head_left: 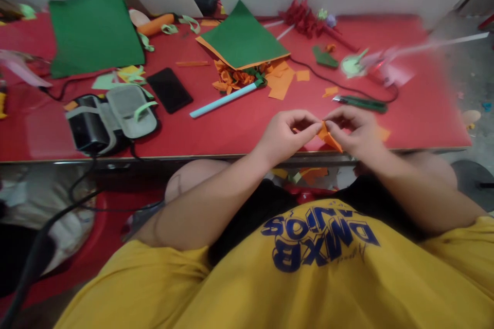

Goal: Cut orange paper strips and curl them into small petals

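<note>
Near the front edge of the red table, a small piece of orange paper (329, 137) is pinched between my two hands. My left hand (287, 133) has its thumb and fingertips closed on the paper's upper left part. Gripping the same piece from the other side, my right hand (357, 131) has thumb and forefinger pressed together. The paper looks creased, with a pointed end hanging down toward the right. Just beyond my right hand lies a green box cutter (360, 103). Orange paper scraps (280, 81) are scattered farther back.
On the red table (224, 136) lie a light blue stick (227, 99), a black phone (170, 90), an open zip case (111, 118), green sheets (243, 36) over orange ones, and another green sheet (96, 31). A pink glue gun (382, 69) and its cord occupy the right side.
</note>
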`<act>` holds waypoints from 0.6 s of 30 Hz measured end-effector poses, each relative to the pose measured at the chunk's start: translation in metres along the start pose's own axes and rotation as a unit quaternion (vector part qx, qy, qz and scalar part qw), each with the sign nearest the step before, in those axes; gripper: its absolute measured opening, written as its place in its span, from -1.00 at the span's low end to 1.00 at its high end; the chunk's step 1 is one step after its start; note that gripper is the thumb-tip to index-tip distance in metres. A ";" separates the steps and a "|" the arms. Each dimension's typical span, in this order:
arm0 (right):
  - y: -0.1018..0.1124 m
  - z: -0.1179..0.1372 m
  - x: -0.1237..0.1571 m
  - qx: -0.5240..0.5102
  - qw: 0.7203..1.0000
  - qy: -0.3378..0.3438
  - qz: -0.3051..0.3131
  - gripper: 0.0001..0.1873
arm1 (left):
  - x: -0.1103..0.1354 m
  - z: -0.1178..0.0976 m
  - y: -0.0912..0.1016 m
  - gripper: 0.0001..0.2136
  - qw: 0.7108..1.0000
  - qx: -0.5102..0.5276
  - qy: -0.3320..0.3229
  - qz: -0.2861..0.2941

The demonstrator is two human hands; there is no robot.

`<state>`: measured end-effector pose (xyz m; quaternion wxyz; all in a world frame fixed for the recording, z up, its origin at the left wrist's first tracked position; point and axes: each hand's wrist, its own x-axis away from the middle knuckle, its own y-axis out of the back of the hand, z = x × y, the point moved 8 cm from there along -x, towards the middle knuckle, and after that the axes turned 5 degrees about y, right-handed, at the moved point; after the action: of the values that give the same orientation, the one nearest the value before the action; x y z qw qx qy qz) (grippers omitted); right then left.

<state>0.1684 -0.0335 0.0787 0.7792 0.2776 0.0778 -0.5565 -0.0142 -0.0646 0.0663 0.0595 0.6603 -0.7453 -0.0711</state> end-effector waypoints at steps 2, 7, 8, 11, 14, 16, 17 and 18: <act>0.000 0.001 0.000 0.013 1.000 0.008 0.001 -0.84 | 0.001 0.000 0.000 -0.70 1.000 -0.004 0.002 0.001; -0.002 0.009 0.000 0.033 0.998 0.044 0.014 -0.92 | 0.005 -0.002 -0.001 -0.70 1.000 -0.017 0.010 -0.004; -0.003 0.011 0.000 0.039 0.998 0.056 0.018 -0.93 | 0.005 -0.002 -0.001 -0.71 1.000 -0.019 0.012 -0.004; -0.005 0.017 0.002 0.067 0.993 0.090 0.024 -0.92 | 0.005 -0.002 -0.001 -0.73 1.000 -0.024 0.018 -0.002; -0.006 0.019 0.004 0.084 0.990 0.108 0.024 -0.90 | 0.005 -0.002 -0.001 -0.77 0.999 -0.032 0.017 -0.005; -0.006 0.019 0.004 0.076 0.991 0.107 0.021 -0.89 | 0.004 -0.001 0.000 -0.79 0.999 -0.036 0.015 -0.012; -0.006 0.018 0.003 0.069 0.992 0.103 0.020 -0.89 | 0.004 -0.001 0.001 -0.79 0.999 -0.036 0.016 -0.013; -0.006 0.017 0.003 0.061 0.993 0.095 0.017 -0.89 | 0.004 0.000 0.001 -0.80 0.999 -0.033 0.018 -0.015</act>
<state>0.1608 -0.0462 0.0892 0.7594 0.3773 0.1130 -0.5179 -0.0154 -0.0684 0.0660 0.0938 0.6700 -0.7315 -0.0848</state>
